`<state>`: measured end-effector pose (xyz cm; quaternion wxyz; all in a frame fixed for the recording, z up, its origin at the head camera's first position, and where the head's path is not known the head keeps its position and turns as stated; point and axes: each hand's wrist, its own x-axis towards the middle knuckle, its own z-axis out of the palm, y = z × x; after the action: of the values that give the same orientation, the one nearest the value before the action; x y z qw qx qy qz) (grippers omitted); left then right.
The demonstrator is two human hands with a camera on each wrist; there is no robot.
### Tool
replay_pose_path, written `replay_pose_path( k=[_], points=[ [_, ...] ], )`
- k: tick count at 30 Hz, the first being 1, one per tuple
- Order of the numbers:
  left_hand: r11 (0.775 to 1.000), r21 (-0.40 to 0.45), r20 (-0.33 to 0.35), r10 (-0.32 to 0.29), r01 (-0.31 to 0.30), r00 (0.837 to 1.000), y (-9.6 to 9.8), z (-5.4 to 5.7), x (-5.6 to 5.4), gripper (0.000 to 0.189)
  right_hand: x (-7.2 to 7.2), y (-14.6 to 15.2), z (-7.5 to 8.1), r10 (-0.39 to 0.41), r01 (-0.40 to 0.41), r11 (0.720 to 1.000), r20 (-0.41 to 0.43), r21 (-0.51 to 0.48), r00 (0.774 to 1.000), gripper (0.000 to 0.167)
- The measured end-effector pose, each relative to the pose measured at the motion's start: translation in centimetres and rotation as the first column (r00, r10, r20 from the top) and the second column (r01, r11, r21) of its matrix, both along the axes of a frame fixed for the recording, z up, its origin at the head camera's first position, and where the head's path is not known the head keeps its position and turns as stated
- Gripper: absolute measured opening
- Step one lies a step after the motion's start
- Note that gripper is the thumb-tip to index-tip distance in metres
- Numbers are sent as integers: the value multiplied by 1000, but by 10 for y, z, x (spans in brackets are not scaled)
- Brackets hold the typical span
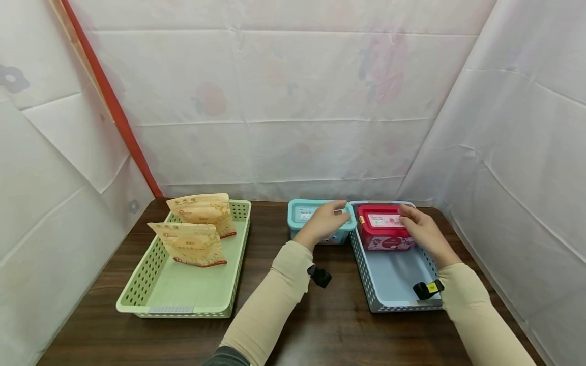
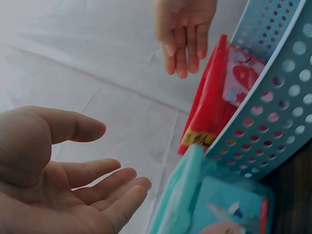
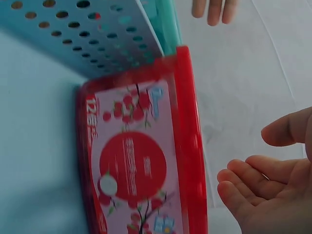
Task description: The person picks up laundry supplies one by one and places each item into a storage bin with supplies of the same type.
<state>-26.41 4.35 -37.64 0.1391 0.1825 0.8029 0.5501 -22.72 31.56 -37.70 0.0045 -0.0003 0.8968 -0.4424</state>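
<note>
A red lidded box [image 1: 386, 227] with a floral label sits in the back of the blue-grey basket [image 1: 398, 284]. My right hand [image 1: 423, 231] hovers at its right side, and in the right wrist view the relaxed fingers [image 3: 258, 190] stand apart from the box. Just left of that basket, a turquoise lidded box [image 1: 299, 213] stands on the table. Above its lid is my left hand [image 1: 324, 221], holding nothing; the left wrist view shows its fingers [image 2: 112, 190] loosely spread.
On the left lies a light green basket [image 1: 197, 290]. Two yellowish packets, a front one [image 1: 189, 244] and a rear one [image 1: 206, 213], stand in it. The dark wooden table [image 1: 329, 325] is bounded by white sheets [image 1: 284, 101] at the back and sides.
</note>
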Motion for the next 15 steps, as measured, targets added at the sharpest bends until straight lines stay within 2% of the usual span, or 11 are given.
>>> replay_pose_path(
  k=[7, 15],
  points=[
    [998, 50, 28, 26, -27, 999, -26, 8, -2, 52, -5, -22, -1, 64, -64, 998, -23, 5, 998, 56],
    [997, 59, 11, 53, -54, 999, -48, 9, -6, 52, -8, -41, 1, 126, -126, 992, -4, -14, 992, 55]
  ],
)
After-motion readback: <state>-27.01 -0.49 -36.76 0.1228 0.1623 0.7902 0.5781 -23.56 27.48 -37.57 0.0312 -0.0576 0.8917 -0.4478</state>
